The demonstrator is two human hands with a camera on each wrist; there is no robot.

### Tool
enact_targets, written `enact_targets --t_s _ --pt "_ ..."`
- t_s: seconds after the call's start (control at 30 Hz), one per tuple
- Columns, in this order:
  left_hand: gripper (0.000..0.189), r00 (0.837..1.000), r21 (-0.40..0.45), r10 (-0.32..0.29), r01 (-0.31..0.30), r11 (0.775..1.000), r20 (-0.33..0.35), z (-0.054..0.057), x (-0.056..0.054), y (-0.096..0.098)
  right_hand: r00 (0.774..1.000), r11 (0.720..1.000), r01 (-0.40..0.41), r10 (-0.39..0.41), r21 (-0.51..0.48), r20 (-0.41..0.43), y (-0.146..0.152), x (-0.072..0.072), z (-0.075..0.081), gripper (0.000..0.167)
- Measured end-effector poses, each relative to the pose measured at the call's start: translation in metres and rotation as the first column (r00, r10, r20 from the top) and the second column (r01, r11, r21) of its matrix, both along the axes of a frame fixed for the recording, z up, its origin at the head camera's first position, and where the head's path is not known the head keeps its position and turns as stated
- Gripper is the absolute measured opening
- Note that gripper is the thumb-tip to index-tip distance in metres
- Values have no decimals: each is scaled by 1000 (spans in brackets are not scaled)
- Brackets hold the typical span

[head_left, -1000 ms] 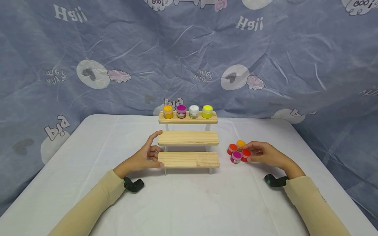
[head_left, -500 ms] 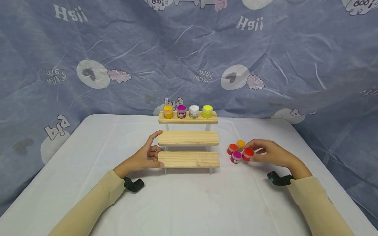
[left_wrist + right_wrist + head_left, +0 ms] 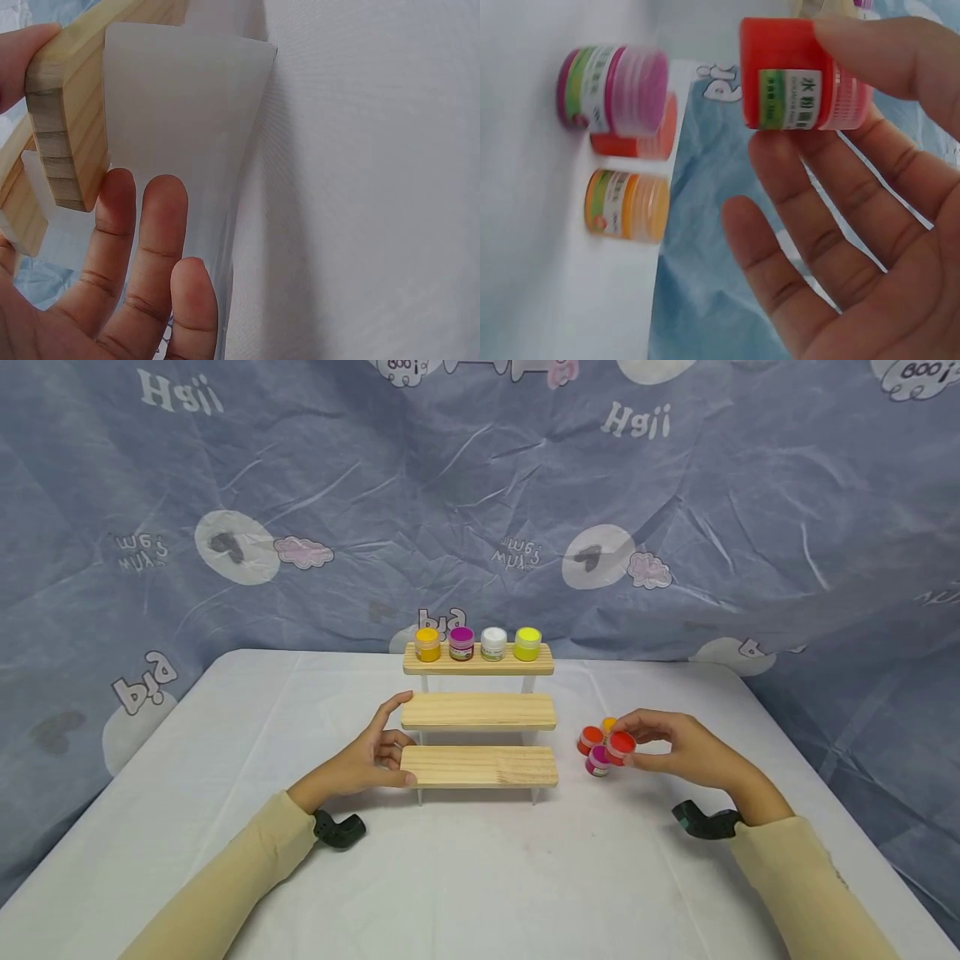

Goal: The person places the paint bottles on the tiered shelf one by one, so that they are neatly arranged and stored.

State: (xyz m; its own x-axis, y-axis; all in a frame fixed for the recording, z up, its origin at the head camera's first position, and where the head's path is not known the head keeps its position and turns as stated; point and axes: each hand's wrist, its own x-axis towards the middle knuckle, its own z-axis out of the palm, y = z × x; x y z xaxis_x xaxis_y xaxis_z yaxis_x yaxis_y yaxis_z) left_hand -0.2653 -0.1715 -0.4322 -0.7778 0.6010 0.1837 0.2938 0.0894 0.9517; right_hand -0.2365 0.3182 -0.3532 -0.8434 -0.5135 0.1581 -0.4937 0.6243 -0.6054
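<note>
A bluish-grey patterned cloth (image 3: 420,485) hangs creased behind the white-covered table (image 3: 480,877), where a three-step wooden stand (image 3: 457,766) sits near the middle. From the head camera I see an orange jar (image 3: 427,645), a purple jar (image 3: 461,644), a white jar (image 3: 492,644) and a yellow jar (image 3: 527,644) in a row on its top board. The left hand (image 3: 360,764) braces the stand's left end, thumb on the lowest board and forefinger on the middle one. To the right of the stand, the right hand (image 3: 678,745) pinches a red jar (image 3: 620,748) over a small cluster: an orange-red jar (image 3: 590,740), a second purple jar (image 3: 597,762) and a partly hidden amber jar (image 3: 608,724). In the left wrist view, the thumb rests on the wood while other fingers reach beside the clear side support (image 3: 187,105). In the right wrist view, the red jar is clear of the table, held between thumb and fingertips, the little finger standing apart (its green-and-white label (image 3: 790,99) faces this camera).
</note>
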Motion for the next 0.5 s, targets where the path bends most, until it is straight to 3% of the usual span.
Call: enact_targets --t_s 0.33,0.5 --pt "123 1000 12 -6 6 1000 0 -1 0 0 990 997 -54 46 -55 -137 -22 3 10 37" --pt "124 1000 8 -5 5 1000 4 -1 0 -1 985 994 -83 70 -75 -156 -35 2 16 38"
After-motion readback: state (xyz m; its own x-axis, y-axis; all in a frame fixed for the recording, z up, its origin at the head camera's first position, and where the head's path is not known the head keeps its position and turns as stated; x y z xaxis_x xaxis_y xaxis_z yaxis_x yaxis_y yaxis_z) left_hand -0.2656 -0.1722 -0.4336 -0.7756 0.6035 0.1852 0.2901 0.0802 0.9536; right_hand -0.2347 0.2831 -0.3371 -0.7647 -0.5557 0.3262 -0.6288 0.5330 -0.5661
